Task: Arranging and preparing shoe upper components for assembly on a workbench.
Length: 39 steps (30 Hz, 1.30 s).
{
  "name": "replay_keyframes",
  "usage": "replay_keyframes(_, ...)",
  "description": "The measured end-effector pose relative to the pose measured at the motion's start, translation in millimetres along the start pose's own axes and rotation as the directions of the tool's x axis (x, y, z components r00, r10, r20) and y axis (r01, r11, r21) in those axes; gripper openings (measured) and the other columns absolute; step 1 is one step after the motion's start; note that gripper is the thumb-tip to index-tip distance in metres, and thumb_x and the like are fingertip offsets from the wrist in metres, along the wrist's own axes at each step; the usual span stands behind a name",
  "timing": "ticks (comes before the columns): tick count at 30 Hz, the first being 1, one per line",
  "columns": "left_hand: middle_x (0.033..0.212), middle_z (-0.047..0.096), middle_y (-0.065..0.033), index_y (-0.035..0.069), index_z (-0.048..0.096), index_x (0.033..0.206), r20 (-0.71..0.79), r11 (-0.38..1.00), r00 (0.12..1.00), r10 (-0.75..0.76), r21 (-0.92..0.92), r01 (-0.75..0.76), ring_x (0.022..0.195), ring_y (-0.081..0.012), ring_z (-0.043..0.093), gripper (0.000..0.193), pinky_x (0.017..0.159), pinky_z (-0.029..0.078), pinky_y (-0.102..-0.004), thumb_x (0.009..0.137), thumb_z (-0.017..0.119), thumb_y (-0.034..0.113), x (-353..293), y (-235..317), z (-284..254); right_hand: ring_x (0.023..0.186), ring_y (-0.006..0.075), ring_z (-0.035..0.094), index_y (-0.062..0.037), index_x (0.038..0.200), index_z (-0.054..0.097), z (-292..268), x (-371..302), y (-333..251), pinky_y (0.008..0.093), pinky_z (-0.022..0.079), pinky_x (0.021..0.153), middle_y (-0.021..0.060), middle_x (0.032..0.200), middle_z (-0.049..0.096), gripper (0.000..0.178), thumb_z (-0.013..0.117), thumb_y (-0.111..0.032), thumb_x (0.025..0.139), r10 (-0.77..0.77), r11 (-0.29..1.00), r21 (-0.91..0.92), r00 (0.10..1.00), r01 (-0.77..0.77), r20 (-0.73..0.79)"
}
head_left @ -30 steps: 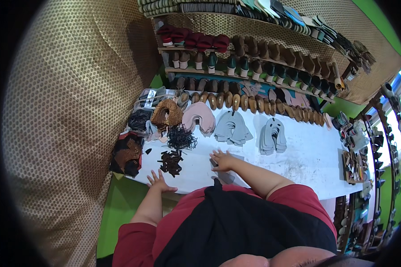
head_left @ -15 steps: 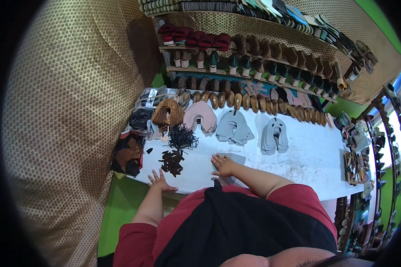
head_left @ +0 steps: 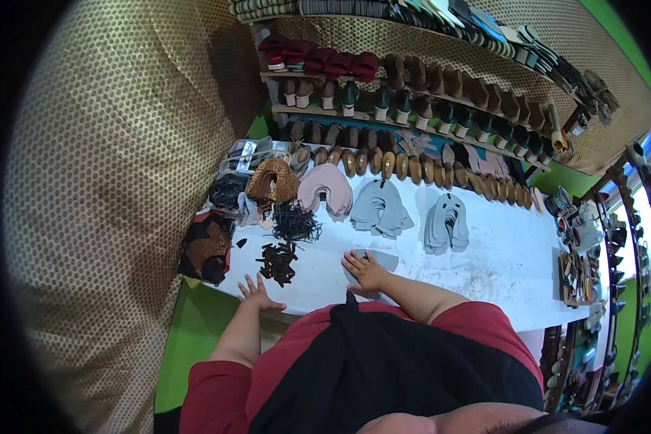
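Observation:
With fingers spread, my left hand (head_left: 259, 295) rests on the front edge of the white table, holding nothing. A heap of short dark brown strips (head_left: 278, 263) lies just beyond it. My right hand (head_left: 366, 273) lies flat with its fingers apart, over a grey cut piece (head_left: 385, 260) that it partly hides. Farther back sit two stacks of grey shoe-upper pieces, a fanned one (head_left: 380, 208) and a narrower one (head_left: 445, 224). To their left are pink curved pieces (head_left: 325, 189), leopard-print pieces (head_left: 273, 182) and a tangle of thin black strips (head_left: 296, 223).
Shoe lasts (head_left: 388, 165) line the back of the white table (head_left: 513, 267). Shelves behind carry heeled shoes (head_left: 382, 105) and red slippers (head_left: 337, 66). Dark and brown scraps (head_left: 210, 249) lie at the left corner. A tray of tools (head_left: 577, 278) stands at the right end.
Both hands stay in nearly the same places. The view has shifted very slightly; the pieces on the table look unmoved.

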State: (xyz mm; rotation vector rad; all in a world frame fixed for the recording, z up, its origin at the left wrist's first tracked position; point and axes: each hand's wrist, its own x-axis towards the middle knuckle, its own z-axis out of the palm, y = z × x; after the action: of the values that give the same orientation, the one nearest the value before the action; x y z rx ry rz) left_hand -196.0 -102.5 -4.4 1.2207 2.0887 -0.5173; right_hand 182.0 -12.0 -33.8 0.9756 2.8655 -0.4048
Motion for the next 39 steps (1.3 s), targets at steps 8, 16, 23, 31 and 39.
replay_keyframes(8,0.160,-0.027,-0.0196,0.022,-0.023,0.154,0.011,1.000,1.000,-0.004,0.026,0.004,0.146,-0.0472,-0.021,0.160,0.116,0.001,-0.0655,0.048,0.085,0.073,1,-1,-1,0.152,0.0312,0.014,-0.0135,0.156,0.024,-9,24,8,0.0683,0.006,0.115,0.0133,0.163,0.022,0.073,0.041,-0.054,0.098,0.093,0.993,0.073,0.996,-0.094,0.009)
replay_keyframes(16,0.160,-0.028,-0.0191,0.021,-0.025,0.154,0.054,1.000,0.999,-0.011,0.019,0.010,0.146,-0.0480,-0.021,0.160,0.115,0.004,-0.0675,0.049,0.085,0.073,6,-3,0,0.140,0.0267,0.038,-0.0192,0.128,0.061,-49,45,8,0.0754,0.011,0.111,0.0087,0.121,0.060,0.043,0.060,-0.016,0.085,0.194,0.976,-0.120,0.974,-0.180,0.117)
replay_keyframes(23,0.159,-0.031,-0.0182,0.021,-0.026,0.153,0.046,0.999,0.999,-0.027,0.033,0.025,0.146,-0.0479,-0.022,0.160,0.115,0.005,-0.0682,0.049,0.085,0.072,7,-1,-1,0.121,0.0278,0.054,-0.0145,0.100,0.068,-32,32,27,0.0747,0.013,0.111,0.0074,0.110,0.065,0.016,0.063,-0.018,0.085,0.073,0.994,0.091,0.983,-0.058,-0.171)
replay_keyframes(31,0.160,-0.027,-0.0170,0.022,-0.022,0.155,-0.026,1.000,1.000,-0.009,-0.007,0.009,0.147,-0.0461,-0.021,0.160,0.115,0.006,-0.0671,0.048,0.087,0.070,5,0,7,0.083,0.0285,0.070,-0.0097,0.099,0.074,-104,-42,92,0.0458,0.051,0.087,0.0113,0.090,0.074,0.023,0.073,-0.015,0.077,0.198,0.846,0.530,0.959,-0.062,-0.204)
replay_keyframes(39,0.161,-0.027,-0.0175,0.021,-0.019,0.156,-0.054,0.999,0.999,-0.006,-0.044,0.003,0.147,-0.0462,-0.021,0.160,0.115,0.007,-0.0673,0.047,0.089,0.067,1,-2,8,0.083,0.0301,0.068,-0.0045,0.100,0.072,-213,-145,153,0.0389,0.053,0.076,0.0155,0.090,0.072,0.025,0.069,-0.018,0.080,0.528,0.772,0.496,0.835,-0.397,-0.154)
